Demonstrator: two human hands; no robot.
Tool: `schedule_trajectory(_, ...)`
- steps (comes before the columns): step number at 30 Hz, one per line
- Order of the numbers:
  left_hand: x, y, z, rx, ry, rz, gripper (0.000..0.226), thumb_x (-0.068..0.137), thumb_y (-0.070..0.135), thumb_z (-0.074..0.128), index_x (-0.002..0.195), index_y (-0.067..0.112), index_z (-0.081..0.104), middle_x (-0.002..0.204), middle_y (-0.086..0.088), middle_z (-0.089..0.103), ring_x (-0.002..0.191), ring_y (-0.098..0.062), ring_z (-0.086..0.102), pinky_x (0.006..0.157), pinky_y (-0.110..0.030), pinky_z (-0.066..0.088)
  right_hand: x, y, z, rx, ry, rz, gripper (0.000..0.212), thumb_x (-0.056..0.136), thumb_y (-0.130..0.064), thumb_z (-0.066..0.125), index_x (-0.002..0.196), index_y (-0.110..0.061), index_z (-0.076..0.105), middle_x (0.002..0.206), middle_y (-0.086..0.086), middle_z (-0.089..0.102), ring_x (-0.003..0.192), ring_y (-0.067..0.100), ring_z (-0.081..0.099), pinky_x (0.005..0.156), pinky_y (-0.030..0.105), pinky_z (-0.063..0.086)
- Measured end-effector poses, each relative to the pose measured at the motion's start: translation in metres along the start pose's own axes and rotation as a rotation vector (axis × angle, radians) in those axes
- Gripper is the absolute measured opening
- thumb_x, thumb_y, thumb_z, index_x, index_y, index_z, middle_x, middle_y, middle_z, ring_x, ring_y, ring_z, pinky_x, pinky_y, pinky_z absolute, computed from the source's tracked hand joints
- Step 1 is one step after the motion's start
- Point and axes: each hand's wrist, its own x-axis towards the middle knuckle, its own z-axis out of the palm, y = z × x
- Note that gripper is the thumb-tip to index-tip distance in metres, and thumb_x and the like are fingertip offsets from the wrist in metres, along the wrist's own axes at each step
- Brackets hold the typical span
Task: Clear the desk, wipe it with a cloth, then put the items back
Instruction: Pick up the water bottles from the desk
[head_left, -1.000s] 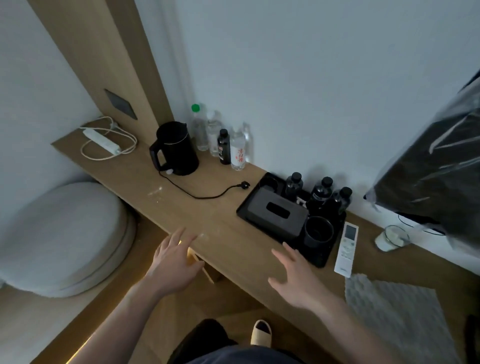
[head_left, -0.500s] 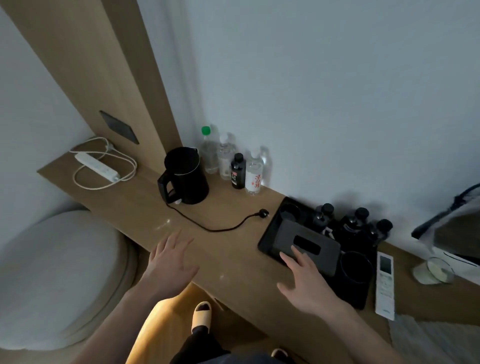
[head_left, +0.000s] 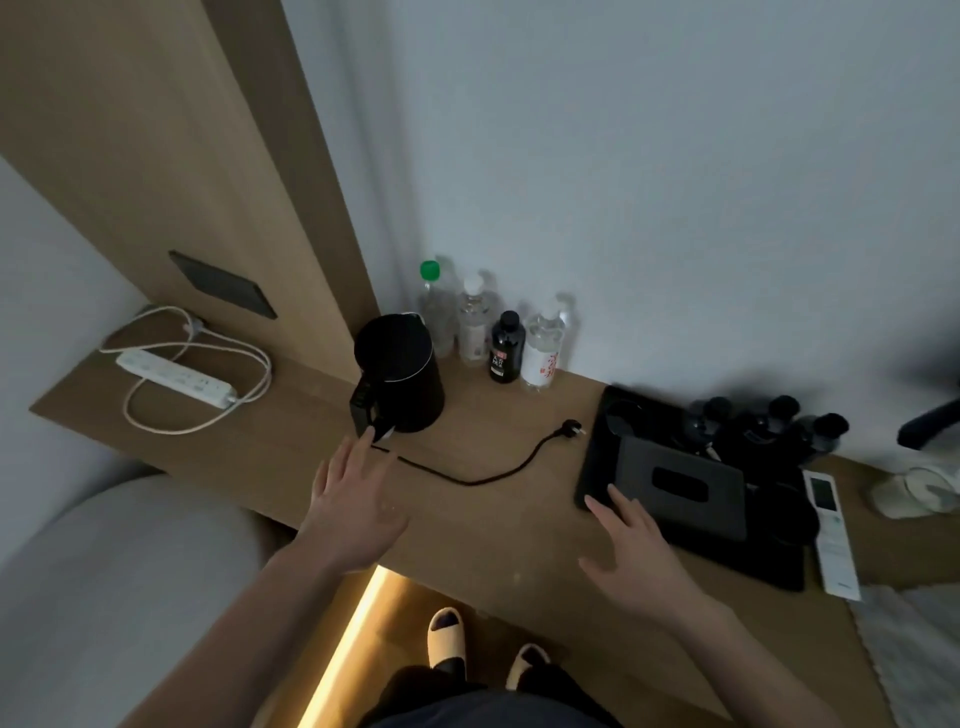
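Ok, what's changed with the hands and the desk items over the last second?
Both hands reached forward: the left hand now nears the kettle handle, and the right hand is at the black tray by the tissue box. Neither grips anything. Bottles, power strip and remote stayed put.

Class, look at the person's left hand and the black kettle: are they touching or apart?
Cannot tell. In the head view the left hand is open, its fingertips overlapping the base of the black kettle's handle, but neither contact nor a gap shows plainly.
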Motion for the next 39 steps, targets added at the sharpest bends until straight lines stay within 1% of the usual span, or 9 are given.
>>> schedule_trajectory(6, 0.001, 0.022, -0.004, -0.045, 0.020, 0.093, 0.084, 0.093, 0.054, 0.063, 0.161, 0.035, 0.017, 0.170, 0.005, -0.015, 0.157, -0.023, -0.013, 0.127, -0.050, 0.008, -0.004, 0.003, -0.018, 0.042, 0.015, 0.011, 0.083, 0.097, -0.048, 0.063, 0.164, -0.038, 0.014, 0.172, -0.011, -0.007, 0.159, 0.021, -0.007, 0.129, 0.042, 0.017)
schedule_trajectory(15, 0.059, 0.063, -0.036, 0.002, 0.072, 0.303, 0.078, 0.095, 0.051, 0.061, 0.160, 0.032, 0.025, 0.170, 0.007, -0.006, 0.158, -0.022, -0.001, 0.125, -0.049, 0.019, 0.028, -0.016, -0.059, 0.074, 0.088, -0.071, 0.083, 0.097, -0.046, 0.062, 0.164, -0.037, 0.013, 0.172, -0.009, -0.005, 0.159, 0.024, -0.004, 0.128, 0.046, 0.017)
schedule_trajectory(21, 0.125, 0.092, -0.063, 0.080, 0.011, 0.406, 0.084, 0.093, 0.049, 0.063, 0.162, 0.028, 0.021, 0.171, 0.002, -0.004, 0.157, -0.027, 0.006, 0.123, -0.052, 0.027, 0.070, -0.048, -0.095, 0.071, 0.190, -0.097, 0.084, 0.096, -0.042, 0.063, 0.164, -0.032, 0.014, 0.173, -0.002, 0.001, 0.159, 0.026, 0.005, 0.126, 0.041, 0.022)
schedule_trajectory(25, 0.171, 0.105, -0.074, 0.100, -0.055, 0.425, 0.086, 0.092, 0.043, 0.063, 0.163, 0.023, 0.018, 0.171, 0.002, -0.005, 0.156, -0.030, 0.009, 0.122, -0.051, 0.029, 0.105, -0.072, -0.119, 0.086, 0.231, -0.085, 0.085, 0.096, -0.040, 0.062, 0.164, -0.029, 0.013, 0.172, 0.000, 0.002, 0.157, 0.030, 0.012, 0.123, 0.043, 0.029)
schedule_trajectory(29, 0.210, 0.115, -0.075, 0.076, -0.116, 0.428, 0.086, 0.091, 0.039, 0.063, 0.162, 0.020, 0.018, 0.170, -0.001, 0.001, 0.153, -0.035, 0.019, 0.120, -0.052, 0.033, 0.142, -0.092, -0.135, 0.053, 0.274, -0.097, 0.081, 0.098, -0.029, 0.060, 0.164, -0.021, 0.013, 0.170, 0.010, 0.010, 0.151, 0.037, 0.026, 0.117, 0.042, 0.031)
schedule_trajectory(31, 0.226, 0.119, -0.072, 0.060, -0.136, 0.430, 0.085, 0.091, 0.038, 0.064, 0.161, 0.019, 0.019, 0.167, -0.001, 0.005, 0.148, -0.036, 0.029, 0.116, -0.051, 0.038, 0.162, -0.098, -0.139, 0.058, 0.261, -0.060, 0.085, 0.096, -0.030, 0.060, 0.164, -0.025, 0.010, 0.171, 0.007, 0.006, 0.145, 0.041, 0.034, 0.114, 0.046, 0.036)
schedule_trajectory(34, 0.248, 0.123, -0.065, 0.038, -0.158, 0.454, 0.083, 0.092, 0.036, 0.063, 0.160, 0.018, 0.020, 0.164, 0.000, 0.009, 0.139, -0.036, 0.043, 0.107, -0.047, 0.045, 0.190, -0.104, -0.146, 0.052, 0.237, -0.049, 0.086, 0.095, -0.028, 0.060, 0.165, -0.029, 0.008, 0.171, 0.004, 0.006, 0.142, 0.041, 0.036, 0.112, 0.047, 0.039)
schedule_trajectory(37, 0.264, 0.123, -0.059, -0.001, -0.157, 0.484, 0.081, 0.092, 0.033, 0.063, 0.160, 0.021, 0.021, 0.164, 0.004, 0.013, 0.132, -0.032, 0.053, 0.100, -0.043, 0.050, 0.210, -0.110, -0.149, 0.033, 0.255, -0.069, 0.083, 0.095, -0.025, 0.058, 0.164, -0.029, 0.012, 0.168, 0.006, 0.017, 0.136, 0.043, 0.042, 0.110, 0.046, 0.040)
schedule_trajectory(39, 0.272, 0.122, -0.059, -0.027, -0.140, 0.481, 0.076, 0.092, 0.031, 0.062, 0.159, 0.023, 0.027, 0.164, 0.006, 0.019, 0.130, -0.031, 0.055, 0.100, -0.044, 0.051, 0.219, -0.110, -0.147, 0.035, 0.263, -0.075, 0.076, 0.097, -0.023, 0.058, 0.163, -0.024, 0.019, 0.164, 0.007, 0.027, 0.132, 0.041, 0.046, 0.106, 0.044, 0.041)
